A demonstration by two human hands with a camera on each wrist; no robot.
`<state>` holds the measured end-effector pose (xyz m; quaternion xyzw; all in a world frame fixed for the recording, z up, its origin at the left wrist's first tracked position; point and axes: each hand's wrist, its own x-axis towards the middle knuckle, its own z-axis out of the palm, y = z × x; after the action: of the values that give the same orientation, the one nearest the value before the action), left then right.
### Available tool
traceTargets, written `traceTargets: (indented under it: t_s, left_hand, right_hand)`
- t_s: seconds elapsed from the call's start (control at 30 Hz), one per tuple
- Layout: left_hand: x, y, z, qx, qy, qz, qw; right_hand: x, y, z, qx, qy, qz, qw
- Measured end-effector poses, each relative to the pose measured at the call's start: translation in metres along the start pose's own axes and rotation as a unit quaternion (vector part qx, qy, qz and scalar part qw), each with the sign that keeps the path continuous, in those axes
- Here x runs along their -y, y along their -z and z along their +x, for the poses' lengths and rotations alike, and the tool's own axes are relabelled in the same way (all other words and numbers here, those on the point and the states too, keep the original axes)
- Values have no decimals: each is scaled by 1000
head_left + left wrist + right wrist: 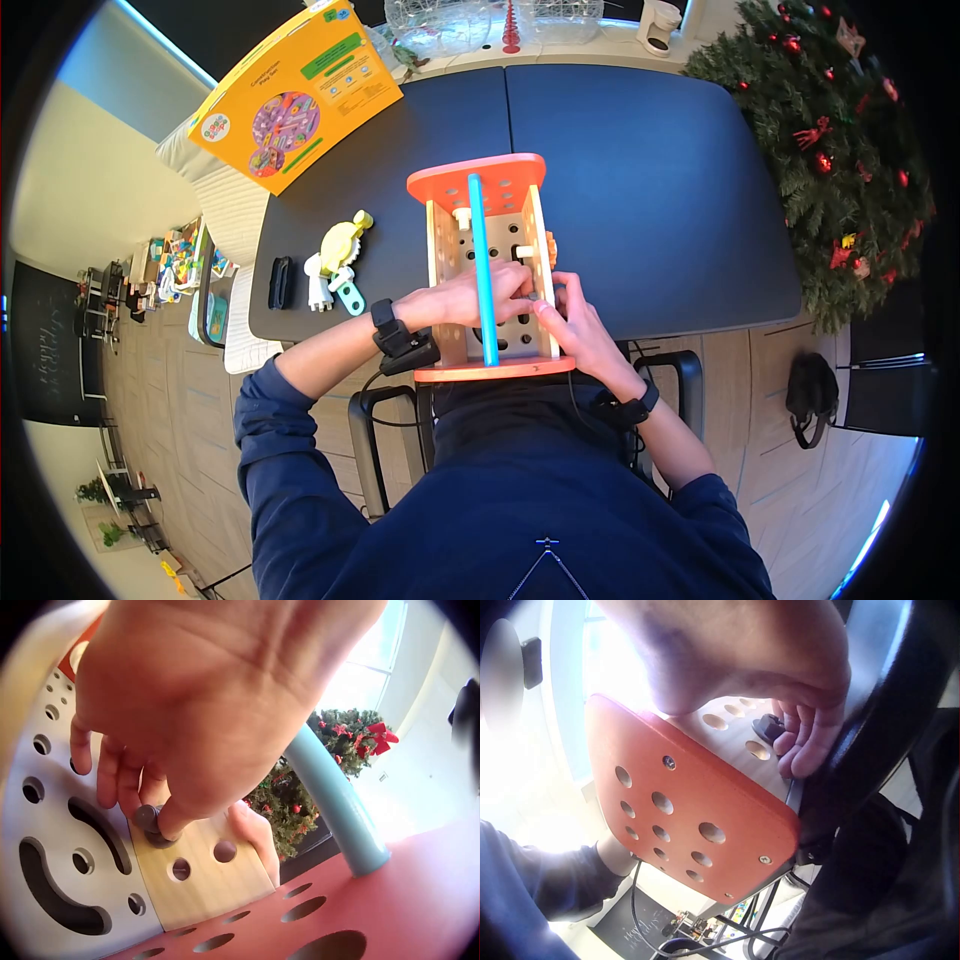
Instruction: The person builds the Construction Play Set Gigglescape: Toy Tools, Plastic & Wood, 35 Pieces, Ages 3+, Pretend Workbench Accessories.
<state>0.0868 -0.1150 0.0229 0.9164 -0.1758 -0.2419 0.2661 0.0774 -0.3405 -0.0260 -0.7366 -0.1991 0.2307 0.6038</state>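
Note:
A toy toolbox with pale perforated wooden sides, orange-red end panels and a blue handle bar stands in front of me at the table's near edge. Reaching under the bar into the box, my left hand pinches the rounded end of a dark grey toy bolt at the right side wall. My right hand is outside that wall. In the right wrist view, its fingers curl around a faceted dark grey bolt head at the wall's holes. Cream pegs sit in the box's walls.
Left of the box on the dark table lie a yellow and white toy piece, a teal strip and a black case. A yellow play-set carton stands behind them. A decorated Christmas tree is at the right.

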Motion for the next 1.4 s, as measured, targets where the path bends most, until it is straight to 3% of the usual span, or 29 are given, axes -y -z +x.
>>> traceTargets:
  t_s: [0.3, 0.4, 0.5, 0.6, 0.63, 0.73, 0.87, 1.03, 1.13, 1.23, 1.33, 1.4]
  left_hand:
    - [-6, 2, -15, -50, -58, 94, 993]
    - [11, 1, -40, -144, -126, 258, 947]
    - [19, 13, -55, -222, -163, 343, 898]
    - [-11, 47, -60, -161, 73, 215, 960]
    - [-9, 50, -63, -210, 68, 181, 959]
    - [-12, 58, -61, -212, 98, -154, 960]
    - [-22, 58, -54, -96, 152, -352, 919]
    - [-29, 56, -52, -83, 73, -499, 859]
    - [-50, 67, -61, -107, 61, -487, 865]
    - [-68, 81, -75, -122, 30, -487, 864]
    - [-74, 86, -85, -148, -5, -477, 867]
    - [-73, 86, -92, -173, -22, -466, 867]
  right_hand:
    - [2, 0, 2, -3, -8, -10, 1000]
    - [-3, -1, 1, -5, -2, 0, 1000]
    - [0, 1, 2, 7, -7, -15, 1000]
    - [5, 4, 0, 14, -14, -34, 999]
    - [6, 4, 0, 19, -16, -35, 999]
    - [13, 6, 0, 31, -14, -39, 999]
    - [19, 6, -3, 30, -9, -31, 999]
    - [4, 10, -3, 59, -8, -7, 998]
    - [0, 17, -15, 86, -36, 140, 986]
    - [2, 26, -17, 129, -40, 306, 942]
    - [25, 41, -7, 122, -21, 257, 958]
    - [52, 47, -2, 60, 5, 220, 974]
